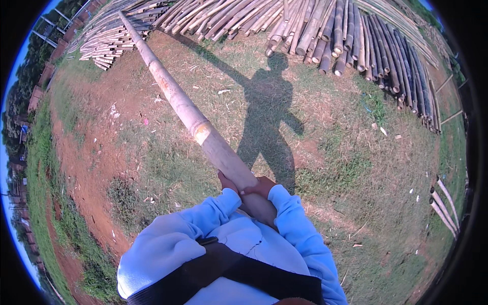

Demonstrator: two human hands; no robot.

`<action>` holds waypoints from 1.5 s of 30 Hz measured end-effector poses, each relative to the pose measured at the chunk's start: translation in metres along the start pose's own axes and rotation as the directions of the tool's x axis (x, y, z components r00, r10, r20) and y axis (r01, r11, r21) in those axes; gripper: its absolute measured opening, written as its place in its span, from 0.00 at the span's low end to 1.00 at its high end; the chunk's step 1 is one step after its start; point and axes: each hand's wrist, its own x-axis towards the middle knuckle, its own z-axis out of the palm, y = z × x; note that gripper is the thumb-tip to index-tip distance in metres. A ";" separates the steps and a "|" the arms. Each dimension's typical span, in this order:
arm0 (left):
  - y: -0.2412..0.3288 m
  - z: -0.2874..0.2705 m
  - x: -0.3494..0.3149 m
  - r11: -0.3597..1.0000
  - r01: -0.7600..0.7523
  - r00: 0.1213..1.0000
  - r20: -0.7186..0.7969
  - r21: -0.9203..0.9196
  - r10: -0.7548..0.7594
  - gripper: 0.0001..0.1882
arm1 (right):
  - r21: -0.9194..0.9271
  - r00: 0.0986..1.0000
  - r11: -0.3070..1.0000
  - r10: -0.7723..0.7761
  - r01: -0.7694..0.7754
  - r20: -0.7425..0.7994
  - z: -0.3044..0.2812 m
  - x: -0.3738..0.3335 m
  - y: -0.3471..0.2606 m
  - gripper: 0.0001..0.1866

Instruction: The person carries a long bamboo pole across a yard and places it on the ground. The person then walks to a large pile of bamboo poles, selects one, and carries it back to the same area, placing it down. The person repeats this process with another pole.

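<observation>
A long, thick bamboo pole (pixel 179 104) slants up and away from my waist toward the far left. Its skin is pale grey-brown, with lighter scraped patches around some joints. Close to my body, my left hand (pixel 227 182) grips its left side. My right hand (pixel 261 187) wraps over it from the right, slightly nearer its butt end. The fingers beneath the pole are mostly hidden. That near end rests against or close beside my light blue sweatshirt (pixel 241 234); contact cannot be made out. The far tip overlaps the stacked poles in the picture.
A large pile of bamboo poles (pixel 338 30) spreads across the far side, cut ends facing me. Another stack (pixel 109 48) lies far left. A few thin poles (pixel 445 206) lie at right. Grass and reddish soil (pixel 84 168) cover the ground, with scattered pale scraps.
</observation>
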 end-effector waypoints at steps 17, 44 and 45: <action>-0.207 0.007 -0.268 0.848 0.340 0.921 0.039 0.406 -0.388 0.41 | 0.015 0.990 0.990 0.140 -0.140 -0.004 -0.011 -0.216 0.260 0.40; -0.238 -0.138 -0.505 0.861 0.186 0.982 -0.099 0.474 -0.158 0.52 | 0.048 0.997 0.996 0.071 -0.070 -0.013 0.162 -0.401 0.343 0.42; -0.244 -0.143 -0.515 0.858 0.203 0.979 -0.116 0.471 -0.168 0.52 | 0.071 0.996 0.994 0.082 -0.083 0.017 0.168 -0.411 0.349 0.41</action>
